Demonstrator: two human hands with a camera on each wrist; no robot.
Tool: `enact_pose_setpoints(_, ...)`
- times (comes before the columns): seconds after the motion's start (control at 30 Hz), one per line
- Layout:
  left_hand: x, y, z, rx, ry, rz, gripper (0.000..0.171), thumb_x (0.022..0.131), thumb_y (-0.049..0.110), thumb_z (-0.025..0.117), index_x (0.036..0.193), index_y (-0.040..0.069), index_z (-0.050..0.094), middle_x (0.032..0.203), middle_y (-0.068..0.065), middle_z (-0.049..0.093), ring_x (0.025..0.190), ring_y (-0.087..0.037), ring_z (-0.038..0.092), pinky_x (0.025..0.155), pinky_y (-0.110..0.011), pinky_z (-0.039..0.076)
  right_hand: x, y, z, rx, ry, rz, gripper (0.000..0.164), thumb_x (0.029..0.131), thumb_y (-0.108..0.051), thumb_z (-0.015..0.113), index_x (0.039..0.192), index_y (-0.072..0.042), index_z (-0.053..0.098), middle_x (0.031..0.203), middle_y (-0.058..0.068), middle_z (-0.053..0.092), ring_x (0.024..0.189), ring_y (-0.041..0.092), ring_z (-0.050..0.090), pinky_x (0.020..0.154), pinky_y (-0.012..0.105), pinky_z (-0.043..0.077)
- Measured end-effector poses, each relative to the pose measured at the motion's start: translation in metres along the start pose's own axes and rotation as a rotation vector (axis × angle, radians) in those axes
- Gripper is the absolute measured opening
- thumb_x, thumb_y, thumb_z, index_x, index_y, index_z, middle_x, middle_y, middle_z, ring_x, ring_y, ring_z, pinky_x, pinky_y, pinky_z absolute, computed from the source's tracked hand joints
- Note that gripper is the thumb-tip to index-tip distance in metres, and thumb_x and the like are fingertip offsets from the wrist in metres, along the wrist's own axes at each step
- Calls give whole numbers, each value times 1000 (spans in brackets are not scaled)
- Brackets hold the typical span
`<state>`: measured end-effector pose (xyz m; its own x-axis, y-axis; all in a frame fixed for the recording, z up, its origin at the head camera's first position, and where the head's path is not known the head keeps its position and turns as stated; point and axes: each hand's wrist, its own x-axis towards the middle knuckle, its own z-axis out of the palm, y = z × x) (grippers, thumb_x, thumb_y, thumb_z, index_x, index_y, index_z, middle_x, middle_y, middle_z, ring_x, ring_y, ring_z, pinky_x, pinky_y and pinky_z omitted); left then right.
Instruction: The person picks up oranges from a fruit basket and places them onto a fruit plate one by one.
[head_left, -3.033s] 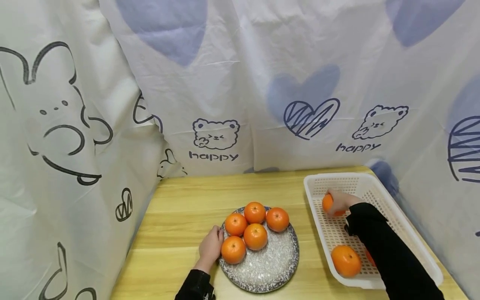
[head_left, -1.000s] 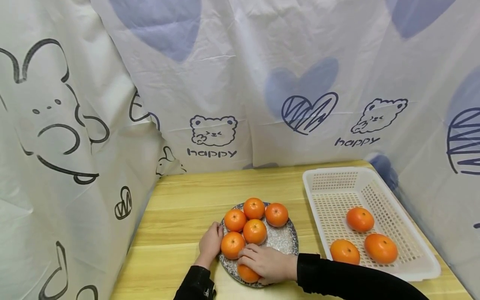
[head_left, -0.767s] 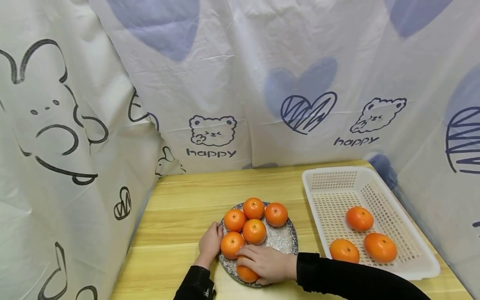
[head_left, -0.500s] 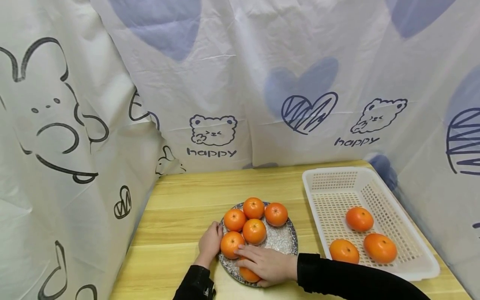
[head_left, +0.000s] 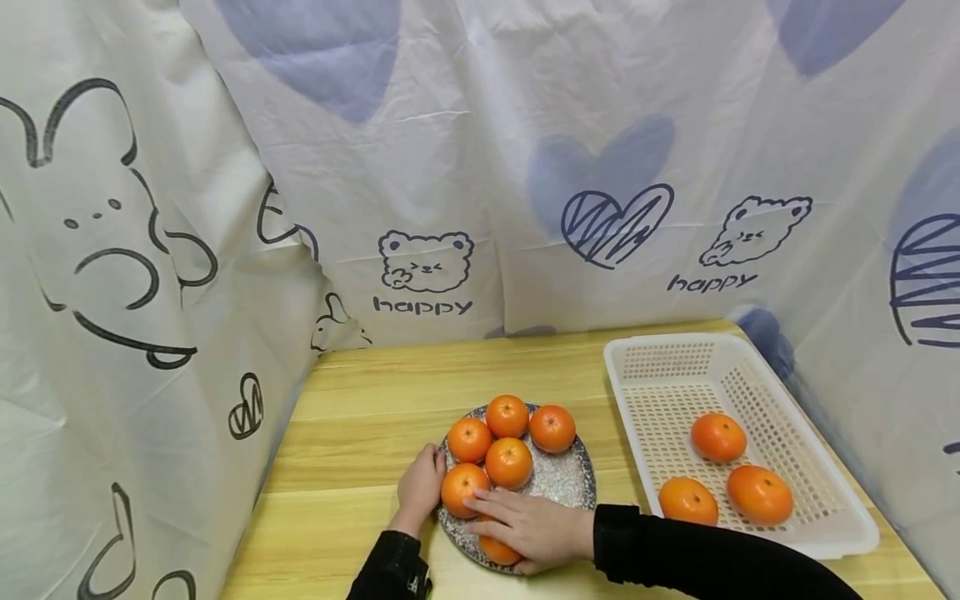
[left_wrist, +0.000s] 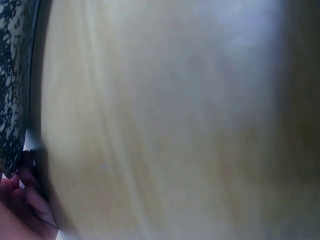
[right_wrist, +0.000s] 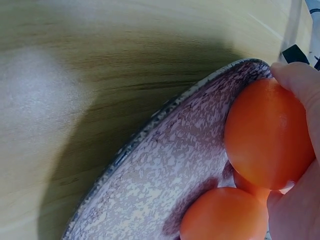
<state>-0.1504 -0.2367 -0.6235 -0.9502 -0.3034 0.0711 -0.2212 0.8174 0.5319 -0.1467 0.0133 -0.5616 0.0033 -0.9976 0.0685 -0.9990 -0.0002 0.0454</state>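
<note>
On a speckled grey plate [head_left: 562, 479] with a dark rim sit several oranges [head_left: 509, 463], grouped toward its far and left sides. My left hand [head_left: 420, 487] grips the plate's left edge; in the left wrist view its curled fingers [left_wrist: 35, 200] meet the rim. Over the near part of the plate, my right hand [head_left: 536, 529] holds another orange [head_left: 497, 550], partly covered by the fingers. One of these fingertips lies against the neighbouring orange [head_left: 465, 490]. In the right wrist view, thumb and fingers lie on either side of the held orange [right_wrist: 267, 132], close inside the rim.
A white perforated plastic basket [head_left: 626, 417] stands on the right of the wooden table [head_left: 352, 417], with three oranges [head_left: 718, 437] in it. Printed white cloth [head_left: 450, 167] hangs behind and beside the table. My right sleeve [head_left: 697, 546] crosses the basket's near left corner.
My right hand has carried an orange from the basket to the near part of the plate. Its fingers have since straightened somewhat over it. My left hand has stayed at the plate's edge.
</note>
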Motion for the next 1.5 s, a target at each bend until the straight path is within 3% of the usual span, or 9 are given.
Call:
enact_pose_setpoints(0.13, 1, 1, -1, -4, -7, -4, 17, 99, 25, 50, 91, 11, 56, 77, -3, 60, 68, -21, 60, 56, -36, 42, -5, 7, -8, 34, -44, 2, 106, 77, -53, 73, 155, -12, 13, 161, 16, 13, 149, 29, 15, 116, 38, 24)
enact_pose_setpoints(0.3, 0, 0, 0, -7, -24, -3, 16, 99, 24, 50, 91, 11, 56, 77, -5, 62, 66, -22, 60, 54, -36, 41, -26, 22, -44, 104, -64, 95, 114, 74, -59, 73, 156, -14, 8, 161, 17, 9, 148, 32, 16, 115, 45, 25)
enact_pose_setpoints(0.67, -2, 0, -3, -8, -30, -7, 15, 99, 24, 50, 95, 11, 57, 79, -5, 63, 66, -19, 60, 55, -35, 41, -128, 80, -106, 322, 7, 623, 90, 86, -67, 50, 152, -13, 24, 159, 21, 13, 143, 42, 22, 106, 59, 33)
enact_pose_setpoints(0.9, -3, -1, -5, -9, -33, -12, 15, 100, 24, 50, 95, 11, 57, 79, -4, 63, 66, -20, 60, 54, -34, 40, -161, 82, -99, 577, -217, 799, 77, 85, -48, 69, 145, -12, 37, 147, 25, 35, 135, 45, 36, 102, 51, 39)
enact_pose_setpoints(1.07, -4, -2, -2, -5, -32, -3, 15, 100, 24, 50, 93, 12, 56, 78, -4, 62, 66, -20, 60, 54, -35, 41, -165, 84, -90, 757, -222, 843, 85, 82, -39, 75, 147, -11, 28, 146, 22, 39, 134, 41, 40, 103, 51, 38)
enact_pose_setpoints(1.17, -5, -2, -1, -3, -30, 0, 16, 99, 24, 50, 93, 12, 56, 78, -4, 62, 66, -21, 60, 54, -35, 41, -169, 83, -91, 781, -200, 872, 76, 88, -34, 70, 145, -8, 26, 141, 21, 42, 125, 36, 49, 97, 46, 42)
enact_pose_setpoints(1.23, -5, -1, -1, -3, -27, 1, 16, 99, 24, 50, 92, 12, 56, 78, -4, 62, 66, -20, 60, 54, -35, 41, -172, 83, -90, 773, -210, 901, 59, 94, -28, 63, 138, -7, 30, 134, 19, 46, 102, 26, 59, 83, 39, 45)
enact_pose_setpoints(1.33, -4, 0, -2, -3, -26, 3, 16, 99, 24, 50, 92, 12, 56, 77, -4, 61, 65, -21, 60, 53, -35, 40, -178, 82, -89, 753, -258, 951, 37, 96, -18, 59, 124, -10, 36, 118, 13, 50, 73, 15, 52, 67, 35, 38)
enact_pose_setpoints(1.5, -3, -1, -4, -1, -24, 5, 16, 100, 24, 50, 93, 11, 56, 77, -4, 62, 66, -21, 61, 54, -35, 41, -185, 82, -80, 756, -434, 998, 38, 86, -22, 71, 110, -12, 44, 106, 11, 48, 77, 22, 48, 65, 41, 34)
